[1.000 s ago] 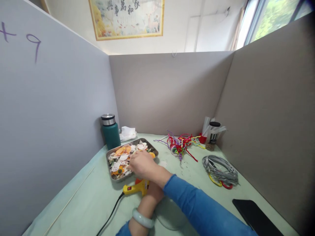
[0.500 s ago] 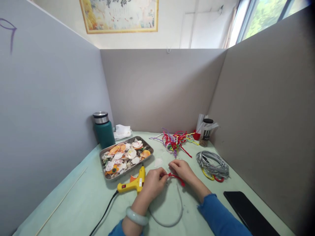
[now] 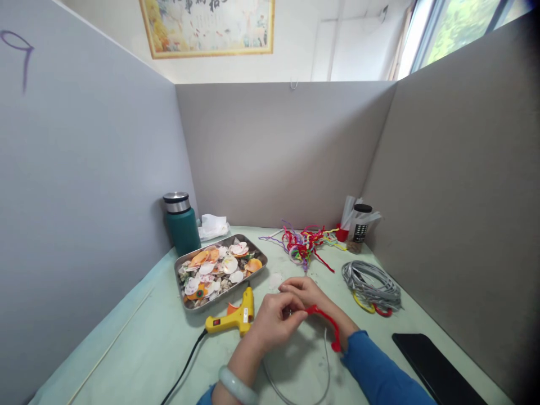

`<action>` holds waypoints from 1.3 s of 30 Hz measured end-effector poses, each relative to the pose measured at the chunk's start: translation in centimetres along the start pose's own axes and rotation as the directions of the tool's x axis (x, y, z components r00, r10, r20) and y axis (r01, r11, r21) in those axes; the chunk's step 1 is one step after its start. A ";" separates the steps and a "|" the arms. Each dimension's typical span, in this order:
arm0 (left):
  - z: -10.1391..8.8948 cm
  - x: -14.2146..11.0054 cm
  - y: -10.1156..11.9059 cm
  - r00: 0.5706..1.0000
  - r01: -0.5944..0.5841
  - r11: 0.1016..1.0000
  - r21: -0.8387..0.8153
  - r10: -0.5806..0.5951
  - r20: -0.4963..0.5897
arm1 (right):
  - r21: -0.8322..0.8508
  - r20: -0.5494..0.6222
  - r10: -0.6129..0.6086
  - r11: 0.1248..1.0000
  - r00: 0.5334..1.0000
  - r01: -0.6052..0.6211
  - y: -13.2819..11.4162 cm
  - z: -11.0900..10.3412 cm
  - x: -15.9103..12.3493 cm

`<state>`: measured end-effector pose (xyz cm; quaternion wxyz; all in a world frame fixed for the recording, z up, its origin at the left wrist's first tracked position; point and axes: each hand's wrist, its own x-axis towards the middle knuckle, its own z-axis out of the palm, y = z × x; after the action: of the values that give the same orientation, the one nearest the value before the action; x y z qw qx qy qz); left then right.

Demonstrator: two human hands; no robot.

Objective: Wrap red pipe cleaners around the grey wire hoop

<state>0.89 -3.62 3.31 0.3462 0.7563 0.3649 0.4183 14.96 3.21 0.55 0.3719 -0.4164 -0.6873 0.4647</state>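
My left hand [image 3: 280,319], with a pale bangle at its wrist, is closed in a pinch on a red cord [image 3: 331,319]. The cord's free end curves right and down in front of my right wrist. Close behind, my right hand [image 3: 307,291] has its fingers curled in towards the left fingertips; what they grip is hidden there. Below both hands a thin grey cord [image 3: 328,371] hangs in a loop, its upper parts partly covered by the left hand. Just left of my left hand lies a yellow glue gun [image 3: 230,320] with a black cable.
A metal tray [image 3: 264,261] of shells and a green bottle [image 3: 182,230] stand at the left. Behind the hands lies a tangle of coloured cords [image 3: 306,243]. To the right are a jar [image 3: 359,228], a grey cord coil [image 3: 373,287] and a black flat object [image 3: 430,365]. Grey partitions surround the table.
My left hand has moved right, overlapping the right hand. The red cord has shifted right and its free end hangs lower. The grey loop has moved lower, and the view has tilted slightly.
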 end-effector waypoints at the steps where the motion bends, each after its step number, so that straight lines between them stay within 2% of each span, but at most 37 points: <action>1: 0.0 0.0 0.1 1.000 -0.007 1.000 0.000 0.007 -0.004 | 0.032 0.004 0.001 0.999 1.000 -0.001 -0.1 0.1 -0.1; 6: -0.4 0.0 0.2 1.000 -0.013 0.997 -0.076 0.011 -0.023 | 0.145 0.107 -0.071 0.988 0.992 0.055 -1.5 0.9 -1.3; 9: -0.7 0.3 -0.2 0.998 0.028 0.981 -0.194 -0.040 -0.057 | 0.239 0.075 -0.089 0.969 0.993 0.068 -1.7 0.9 -1.7; 12: -0.8 0.7 -1.0 0.985 0.065 0.977 -0.203 -0.096 -0.145 | 0.439 0.018 -0.046 0.898 0.999 0.034 -1.1 -0.1 -1.7; 15: -0.9 0.9 -1.5 0.965 0.114 0.985 -0.128 -0.141 -0.221 | 0.599 0.060 -0.020 0.800 0.998 -0.020 -0.6 -1.5 -2.0; 17: -0.9 1.0 -1.5 0.962 0.127 0.988 -0.089 -0.144 -0.232 | 0.600 0.122 -0.034 0.798 0.992 -0.047 -0.6 -2.1 -2.3; 20: -0.9 1.1 -1.3 0.966 0.133 0.989 -0.060 -0.143 -0.218 | 0.515 0.166 -0.014 0.854 0.986 -0.074 -1.0 -2.5 -2.6; 23: -0.9 1.2 -1.4 0.964 0.149 0.986 -0.078 -0.163 -0.212 | 0.511 0.182 0.027 0.852 0.983 -0.118 -1.2 -2.6 -2.7; 29: -1.1 1.3 -1.9 0.955 0.188 0.972 -0.137 -0.214 -0.203 | 0.492 0.251 0.022 0.858 0.968 -0.147 -0.3 -3.4 -2.6; 35: -1.2 1.3 -1.4 0.960 0.196 0.967 -0.162 -0.223 -0.171 | 0.481 0.166 0.067 0.866 0.984 -0.140 0.0 -3.3 -2.6; 39: -1.0 1.2 -1.2 0.972 0.197 0.967 -0.160 -0.214 -0.097 | 0.473 0.116 0.071 0.873 0.991 -0.118 -0.6 -2.9 -2.8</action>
<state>0.20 -1.80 3.23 0.4221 0.6613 0.4283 0.4483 18.50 1.51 1.65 0.4069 -0.3223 -0.5467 0.6570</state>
